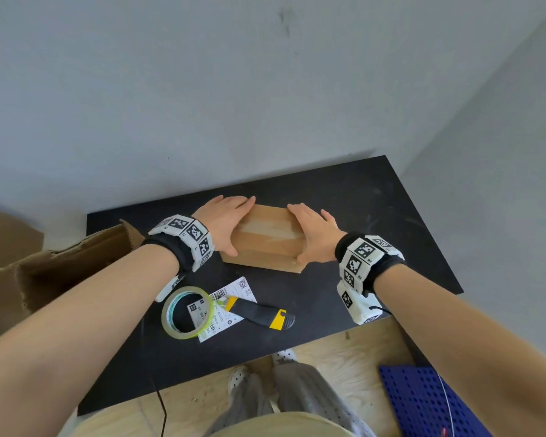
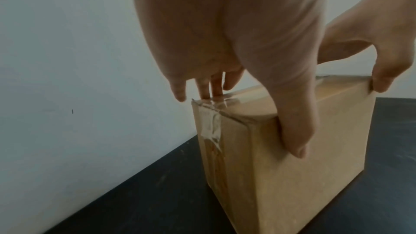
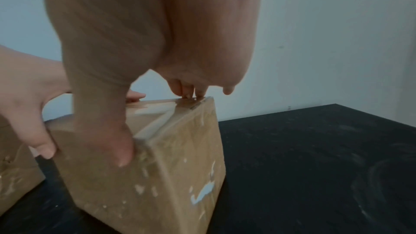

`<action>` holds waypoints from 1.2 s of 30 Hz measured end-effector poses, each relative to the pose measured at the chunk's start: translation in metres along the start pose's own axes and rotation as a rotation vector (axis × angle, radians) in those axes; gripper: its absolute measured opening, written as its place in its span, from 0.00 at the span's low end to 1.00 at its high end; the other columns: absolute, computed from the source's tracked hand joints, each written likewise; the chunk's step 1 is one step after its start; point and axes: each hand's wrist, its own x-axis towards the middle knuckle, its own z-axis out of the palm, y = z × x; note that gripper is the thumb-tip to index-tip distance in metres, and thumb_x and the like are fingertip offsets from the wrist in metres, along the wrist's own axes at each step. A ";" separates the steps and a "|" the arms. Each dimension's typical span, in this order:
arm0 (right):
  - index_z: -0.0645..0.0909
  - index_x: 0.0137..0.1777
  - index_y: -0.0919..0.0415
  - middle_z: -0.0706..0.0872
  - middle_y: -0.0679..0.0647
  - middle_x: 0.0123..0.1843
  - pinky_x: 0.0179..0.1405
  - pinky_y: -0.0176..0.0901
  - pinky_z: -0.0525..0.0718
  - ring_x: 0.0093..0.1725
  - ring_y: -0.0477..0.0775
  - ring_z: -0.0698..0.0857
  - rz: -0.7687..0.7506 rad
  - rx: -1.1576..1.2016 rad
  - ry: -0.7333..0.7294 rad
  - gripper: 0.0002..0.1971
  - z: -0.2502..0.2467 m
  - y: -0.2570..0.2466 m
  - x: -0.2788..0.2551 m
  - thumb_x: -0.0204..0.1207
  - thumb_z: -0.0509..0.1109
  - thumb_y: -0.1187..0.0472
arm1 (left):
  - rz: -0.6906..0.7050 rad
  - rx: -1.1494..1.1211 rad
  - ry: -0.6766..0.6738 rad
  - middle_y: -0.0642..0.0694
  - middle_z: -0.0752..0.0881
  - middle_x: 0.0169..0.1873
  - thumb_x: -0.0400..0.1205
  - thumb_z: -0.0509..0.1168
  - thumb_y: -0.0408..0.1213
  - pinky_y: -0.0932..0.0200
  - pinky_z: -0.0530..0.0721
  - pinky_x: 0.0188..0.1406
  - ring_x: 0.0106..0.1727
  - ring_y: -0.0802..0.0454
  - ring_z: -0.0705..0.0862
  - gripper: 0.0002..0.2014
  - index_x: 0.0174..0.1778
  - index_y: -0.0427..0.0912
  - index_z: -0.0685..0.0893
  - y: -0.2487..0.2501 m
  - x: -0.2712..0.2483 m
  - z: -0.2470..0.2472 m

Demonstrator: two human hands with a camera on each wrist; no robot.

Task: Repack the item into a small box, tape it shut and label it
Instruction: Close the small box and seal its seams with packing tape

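Both my left hand (image 1: 226, 220) and right hand (image 1: 316, 233) are gripping the taped small box (image 1: 267, 239), fingers together over its ends, thumbs spread down its near side.

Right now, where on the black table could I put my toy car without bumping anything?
The bare right side of the black table, past the right hand and the small box, is free. So is the near strip below the tape roll. The left middle is crowded: tape roll, label, knife, big open carton.
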 end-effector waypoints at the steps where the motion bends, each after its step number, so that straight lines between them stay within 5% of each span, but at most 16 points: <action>1: 0.46 0.83 0.57 0.52 0.52 0.84 0.82 0.56 0.41 0.84 0.50 0.48 0.005 0.040 0.030 0.54 0.000 0.001 0.000 0.63 0.78 0.59 | -0.025 0.015 0.029 0.46 0.56 0.81 0.66 0.77 0.53 0.50 0.51 0.81 0.81 0.49 0.58 0.60 0.83 0.42 0.44 0.001 0.000 -0.001; 4: 0.52 0.82 0.57 0.53 0.53 0.83 0.81 0.54 0.56 0.82 0.52 0.54 0.042 0.256 0.180 0.48 -0.001 -0.001 -0.005 0.66 0.77 0.57 | -0.136 -0.011 0.075 0.44 0.61 0.77 0.64 0.76 0.58 0.49 0.62 0.76 0.76 0.46 0.64 0.60 0.83 0.39 0.48 0.003 -0.003 0.001; 8: 0.75 0.67 0.58 0.76 0.54 0.68 0.62 0.42 0.77 0.66 0.52 0.77 0.089 0.455 0.387 0.19 0.004 -0.008 -0.009 0.75 0.68 0.61 | -0.301 -0.027 0.055 0.41 0.64 0.71 0.62 0.74 0.62 0.45 0.69 0.68 0.71 0.43 0.66 0.58 0.80 0.38 0.55 0.008 -0.012 0.008; 10: 0.83 0.57 0.58 0.85 0.53 0.58 0.58 0.42 0.80 0.58 0.52 0.83 0.129 0.492 0.345 0.11 0.010 -0.014 -0.011 0.77 0.64 0.62 | -0.383 -0.044 0.063 0.41 0.67 0.67 0.60 0.74 0.63 0.46 0.70 0.63 0.68 0.43 0.67 0.51 0.73 0.37 0.63 0.013 -0.015 0.013; 14: 0.79 0.68 0.62 0.84 0.58 0.66 0.70 0.48 0.77 0.66 0.55 0.81 0.084 0.629 0.023 0.19 0.032 -0.033 -0.011 0.78 0.63 0.70 | -0.536 -0.118 0.088 0.40 0.69 0.64 0.61 0.72 0.65 0.46 0.70 0.60 0.66 0.42 0.69 0.48 0.68 0.36 0.67 0.020 -0.021 0.019; 18: 0.69 0.75 0.69 0.76 0.63 0.73 0.71 0.54 0.75 0.72 0.60 0.76 0.083 0.715 -0.066 0.24 0.042 -0.049 -0.010 0.78 0.59 0.75 | -0.601 -0.356 0.136 0.41 0.74 0.65 0.63 0.66 0.74 0.42 0.68 0.65 0.69 0.40 0.71 0.50 0.69 0.37 0.68 0.022 -0.028 0.023; 21: 0.65 0.79 0.63 0.73 0.58 0.76 0.67 0.50 0.79 0.71 0.58 0.75 0.145 0.846 -0.097 0.27 0.045 -0.050 -0.008 0.80 0.61 0.72 | -0.608 -0.699 0.234 0.40 0.77 0.66 0.80 0.61 0.58 0.46 0.73 0.64 0.67 0.40 0.76 0.30 0.71 0.38 0.71 0.016 -0.036 0.025; 24: 0.60 0.81 0.55 0.73 0.55 0.75 0.65 0.52 0.80 0.69 0.58 0.77 0.201 1.015 -0.104 0.30 0.047 -0.052 -0.007 0.81 0.65 0.63 | -0.587 -0.930 0.367 0.39 0.82 0.63 0.85 0.56 0.37 0.54 0.75 0.61 0.64 0.42 0.80 0.16 0.66 0.36 0.79 0.010 -0.046 0.031; 26: 0.56 0.82 0.50 0.75 0.53 0.74 0.59 0.50 0.81 0.68 0.58 0.78 0.199 1.111 -0.095 0.32 0.047 -0.053 -0.006 0.81 0.65 0.59 | -0.569 -1.009 0.422 0.40 0.84 0.63 0.83 0.57 0.29 0.57 0.75 0.62 0.65 0.44 0.80 0.16 0.64 0.36 0.83 0.013 -0.052 0.035; 29: 0.59 0.80 0.50 0.78 0.58 0.70 0.44 0.38 0.81 0.64 0.58 0.80 0.173 1.177 -0.059 0.30 0.044 -0.051 -0.004 0.81 0.63 0.68 | -0.552 -1.113 0.449 0.42 0.84 0.63 0.79 0.64 0.24 0.60 0.72 0.64 0.67 0.47 0.79 0.18 0.66 0.37 0.82 0.022 -0.058 0.043; 33: 0.60 0.80 0.55 0.79 0.64 0.67 0.62 0.52 0.82 0.65 0.62 0.80 0.171 1.155 -0.026 0.33 0.042 -0.043 0.004 0.78 0.60 0.77 | -0.564 -1.190 0.465 0.45 0.82 0.66 0.75 0.71 0.27 0.57 0.71 0.71 0.70 0.49 0.77 0.24 0.68 0.39 0.80 0.025 -0.060 0.051; 36: 0.63 0.78 0.56 0.78 0.64 0.67 0.64 0.57 0.81 0.66 0.63 0.80 0.168 1.116 0.000 0.31 0.037 -0.041 0.011 0.77 0.61 0.78 | -0.549 -1.290 0.510 0.44 0.82 0.66 0.74 0.72 0.25 0.61 0.75 0.65 0.67 0.52 0.78 0.26 0.69 0.37 0.79 0.030 -0.061 0.053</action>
